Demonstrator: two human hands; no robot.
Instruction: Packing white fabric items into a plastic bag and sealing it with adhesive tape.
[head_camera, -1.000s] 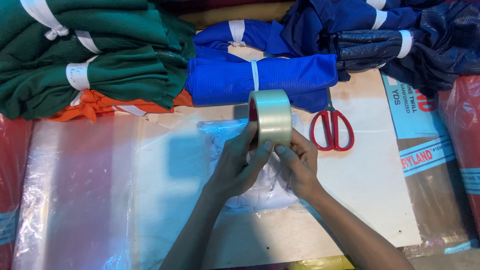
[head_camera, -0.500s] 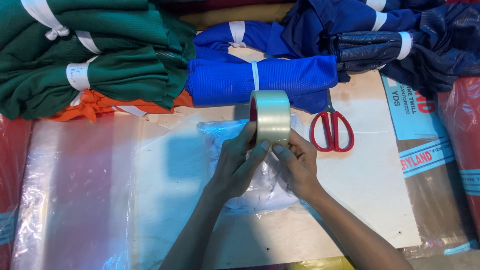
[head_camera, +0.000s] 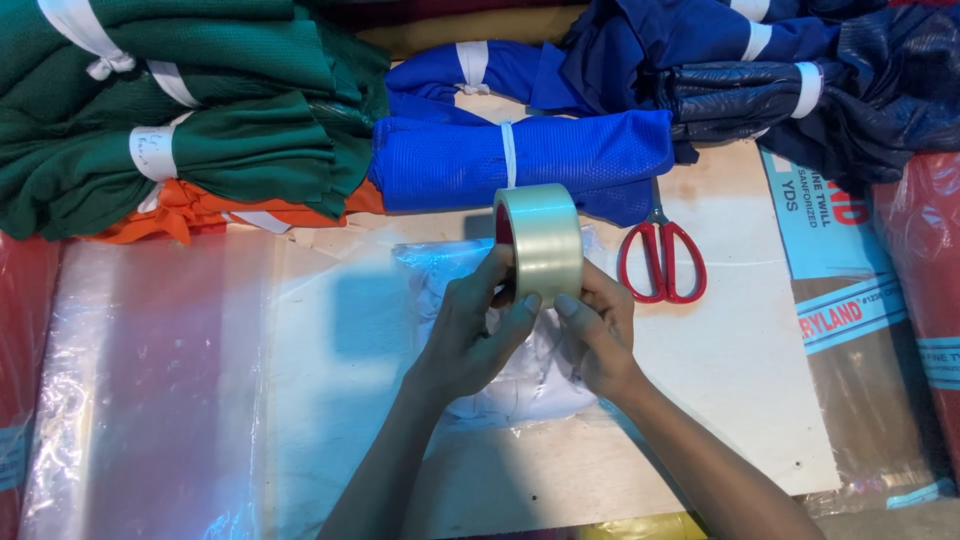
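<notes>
Both hands hold a roll of clear packing tape (head_camera: 541, 240) upright above the table's middle. My left hand (head_camera: 470, 335) grips its left side, fingers through the core and thumb on the outer band. My right hand (head_camera: 598, 335) holds the right side, its thumb pressed on the band near the left thumb. Under the hands lies a clear plastic bag with a folded white garment (head_camera: 530, 375) inside.
Red-handled scissors (head_camera: 660, 258) lie shut right of the tape. Tied bundles of green (head_camera: 170, 120), orange (head_camera: 200, 215), blue (head_camera: 520, 160) and dark navy cloth (head_camera: 800, 80) line the far edge. Clear plastic sheets (head_camera: 140, 380) lie left; a cardboard box (head_camera: 850, 290) sits right.
The hands and tape stay almost in place. The thumbs have shifted slightly on the tape's outer band.
</notes>
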